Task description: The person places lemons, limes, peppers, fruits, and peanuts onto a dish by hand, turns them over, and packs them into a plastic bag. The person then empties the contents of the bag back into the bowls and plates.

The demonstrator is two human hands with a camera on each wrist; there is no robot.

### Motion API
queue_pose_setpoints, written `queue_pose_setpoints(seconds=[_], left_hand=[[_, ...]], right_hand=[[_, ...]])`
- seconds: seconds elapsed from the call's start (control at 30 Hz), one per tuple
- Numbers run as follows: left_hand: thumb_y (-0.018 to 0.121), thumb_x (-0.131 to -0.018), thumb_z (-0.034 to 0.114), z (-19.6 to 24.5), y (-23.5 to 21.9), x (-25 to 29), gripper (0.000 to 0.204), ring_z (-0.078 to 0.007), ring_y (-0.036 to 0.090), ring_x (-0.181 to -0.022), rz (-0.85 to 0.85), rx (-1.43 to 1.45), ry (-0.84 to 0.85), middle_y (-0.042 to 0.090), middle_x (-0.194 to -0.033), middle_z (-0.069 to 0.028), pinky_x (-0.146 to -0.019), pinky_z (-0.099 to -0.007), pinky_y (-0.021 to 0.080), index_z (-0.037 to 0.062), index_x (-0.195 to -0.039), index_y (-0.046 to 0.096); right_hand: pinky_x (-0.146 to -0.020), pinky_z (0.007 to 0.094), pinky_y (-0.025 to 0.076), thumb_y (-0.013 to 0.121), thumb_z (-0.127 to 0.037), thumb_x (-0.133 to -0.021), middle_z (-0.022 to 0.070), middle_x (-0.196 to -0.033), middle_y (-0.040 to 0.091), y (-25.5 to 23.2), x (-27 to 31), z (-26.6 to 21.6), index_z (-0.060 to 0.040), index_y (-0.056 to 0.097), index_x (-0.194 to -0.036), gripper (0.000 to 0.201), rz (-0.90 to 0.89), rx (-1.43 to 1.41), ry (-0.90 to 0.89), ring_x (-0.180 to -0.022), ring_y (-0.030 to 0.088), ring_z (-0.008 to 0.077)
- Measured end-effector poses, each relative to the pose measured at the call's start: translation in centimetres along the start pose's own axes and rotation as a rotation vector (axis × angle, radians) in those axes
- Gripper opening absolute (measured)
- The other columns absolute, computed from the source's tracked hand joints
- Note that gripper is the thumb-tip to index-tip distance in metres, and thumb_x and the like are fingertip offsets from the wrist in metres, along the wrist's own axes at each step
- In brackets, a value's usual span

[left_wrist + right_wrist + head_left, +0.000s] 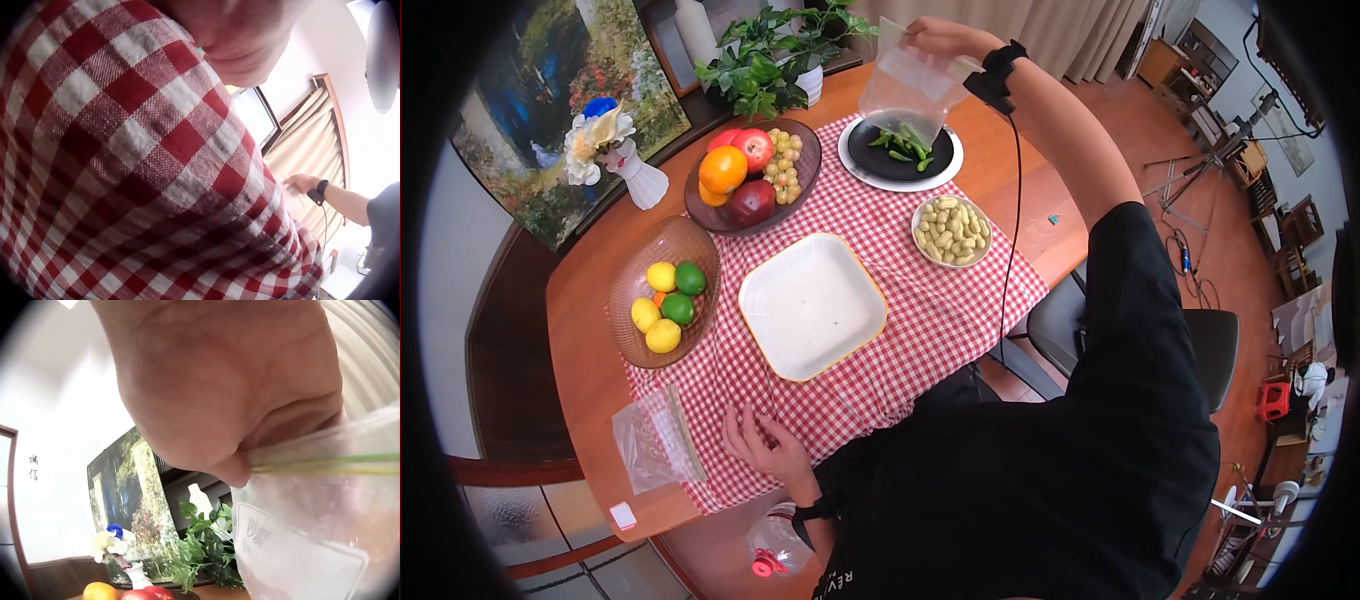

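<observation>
My right hand (945,42) pinches the top edge of a clear zip bag (910,85), held up over a black plate (870,160) with green peppers (900,146) on it. In the right wrist view, the fingers grip the bag (300,537) beside its yellow-green zip line. My left hand (770,445) rests on the checked cloth (840,400) at the near edge, fingers spread loosely and holding nothing. Left of it lies another clear zip bag (650,440), flat. In the left wrist view, part of the left hand (240,44) shows over the cloth.
A white square dish (810,305) stands mid-table. Around it are a bowl of peanuts (952,232), a fruit bowl (805,195) and a basket (625,290) with lemons and green fruit. A potted plant (765,70) and flower vase (640,180) stand behind; a bottle (778,540) is below the near edge.
</observation>
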State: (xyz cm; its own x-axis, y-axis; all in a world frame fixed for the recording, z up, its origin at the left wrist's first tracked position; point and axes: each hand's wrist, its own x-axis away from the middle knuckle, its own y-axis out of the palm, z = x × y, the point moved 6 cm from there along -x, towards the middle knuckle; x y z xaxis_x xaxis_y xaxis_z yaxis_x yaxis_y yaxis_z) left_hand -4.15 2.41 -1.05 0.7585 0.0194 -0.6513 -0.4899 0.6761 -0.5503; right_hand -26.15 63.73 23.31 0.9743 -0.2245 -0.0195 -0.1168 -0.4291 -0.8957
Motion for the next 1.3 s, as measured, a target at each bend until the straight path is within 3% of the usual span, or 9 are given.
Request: queue_pose_setpoints(seconds=[0.43, 0.57, 0.63, 0.7, 0.73, 0.9, 0.97, 1.13, 1.3], left_hand=[[0.062, -0.098, 0.0, 1.3, -0.8, -0.7, 0.03, -0.0422, 0.056, -0.131, 0.013, 0.011, 0.065, 0.063, -0.14, -0.0235, -0.113, -0.0542, 0.043, -0.0062, -0.126, 0.07], [0.063, -0.099, -0.001, 3.3, -1.0, -3.0, 0.03, -0.0418, 0.061, -0.128, -0.07, 0.204, -0.012, 0.063, -0.141, -0.0241, -0.111, -0.0504, 0.047, -0.0079, -0.128, 0.069], [0.063, -0.101, 0.001, 4.8, 0.1, -4.3, 0.03, -0.0369, 0.064, -0.126, -0.105, 0.204, -0.051, 0.063, -0.141, -0.0243, -0.107, -0.0443, 0.051, -0.0081, -0.128, 0.068], [0.062, -0.104, 0.004, 5.8, 2.5, -5.0, 0.033, -0.0317, 0.065, -0.127, -0.225, 0.737, -0.168, 0.061, -0.144, -0.0231, -0.103, -0.0399, 0.055, -0.0073, -0.135, 0.065], [0.061, -0.105, 0.005, 6.6, 3.2, -5.6, 0.039, -0.0301, 0.064, -0.128, -0.278, 0.825, -0.214, 0.059, -0.147, -0.0225, -0.102, -0.0382, 0.056, -0.0064, -0.143, 0.059], [0.055, -0.112, 0.02, 8.7, 2.9, -9.7, 0.06, -0.0302, 0.061, -0.133, -0.368, 1.248, -0.364, 0.051, -0.156, -0.0211, -0.107, -0.0401, 0.055, -0.0039, -0.162, 0.033], [0.054, -0.112, 0.025, 7.8, 1.2, -9.8, 0.063, -0.0298, 0.061, -0.134, -0.369, 1.384, -0.381, 0.048, -0.158, -0.0206, -0.109, -0.0402, 0.053, -0.004, -0.163, 0.03], [0.062, -0.107, 0.013, 3.2, -4.0, -7.7, 0.043, -0.0232, 0.063, -0.127, -0.156, 0.808, -0.327, 0.063, -0.143, -0.0171, -0.107, -0.0332, 0.051, -0.0057, -0.146, 0.057], [0.063, -0.107, 0.006, -0.1, -9.8, -6.3, 0.034, -0.0188, 0.066, -0.121, 0.058, 0.467, -0.435, 0.07, -0.135, -0.0137, -0.102, -0.0333, 0.055, -0.0071, -0.138, 0.065]], right_hand=[[-0.088, 0.0385, 0.056, 0.058, -0.035, -0.109, 0.0113, -0.114, 0.071, -1.8, 6.4, 5.2, -0.0024, 0.069, -0.131, 0.041, 0.257, -0.559, 0.066, -0.097, 0.073, 0.0228], [-0.095, 0.0388, 0.058, 0.049, -0.024, -0.114, 0.0123, -0.119, 0.072, 2.1, 11.1, 3.7, 0.0049, 0.063, -0.132, 0.037, 0.355, -1.329, 0.049, -0.105, 0.071, 0.0234], [-0.097, 0.0412, 0.06, 0.042, -0.026, -0.115, 0.0158, -0.126, 0.072, 5.5, 12.6, 3.7, 0.003, 0.057, -0.138, 0.04, 0.263, -1.511, 0.005, -0.11, 0.072, 0.0263], [-0.113, 0.0467, 0.051, 0.044, -0.028, -0.114, 0.0179, -0.139, 0.068, 9.5, 15.2, 1.5, 0.0026, 0.054, -0.144, 0.044, 0.203, -1.717, -0.02, -0.126, 0.067, 0.0296], [-0.115, 0.0469, 0.05, 0.041, -0.026, -0.115, 0.0194, -0.143, 0.065, 12.5, 14.7, 3.0, 0.0032, 0.051, -0.146, 0.044, -0.043, -1.902, -0.207, -0.129, 0.066, 0.031], [-0.117, 0.0501, 0.049, 0.041, -0.027, -0.116, 0.0211, -0.149, 0.061, 21.8, 21.5, -9.5, 0.0023, 0.051, -0.15, 0.046, -0.313, -2.215, -0.086, -0.135, 0.062, 0.0345], [-0.117, 0.0507, 0.049, 0.043, -0.029, -0.115, 0.021, -0.15, 0.061, 25.6, 23.0, -12.4, 0.0018, 0.05, -0.151, 0.048, -0.299, -2.144, 0.057, -0.135, 0.062, 0.0354], [-0.113, 0.0461, 0.052, 0.052, -0.027, -0.112, 0.0187, -0.14, 0.066, 31.7, 25.5, -17.5, 0.0037, 0.051, -0.15, 0.048, -0.334, -2.003, 0.207, -0.127, 0.066, 0.0283], [-0.085, 0.0377, 0.065, 0.052, -0.031, -0.113, 0.0214, -0.127, 0.071, 35.2, 26.8, -19.0, 0.0045, 0.051, -0.15, 0.051, -0.539, -1.601, 0.126, -0.105, 0.075, 0.0276]])
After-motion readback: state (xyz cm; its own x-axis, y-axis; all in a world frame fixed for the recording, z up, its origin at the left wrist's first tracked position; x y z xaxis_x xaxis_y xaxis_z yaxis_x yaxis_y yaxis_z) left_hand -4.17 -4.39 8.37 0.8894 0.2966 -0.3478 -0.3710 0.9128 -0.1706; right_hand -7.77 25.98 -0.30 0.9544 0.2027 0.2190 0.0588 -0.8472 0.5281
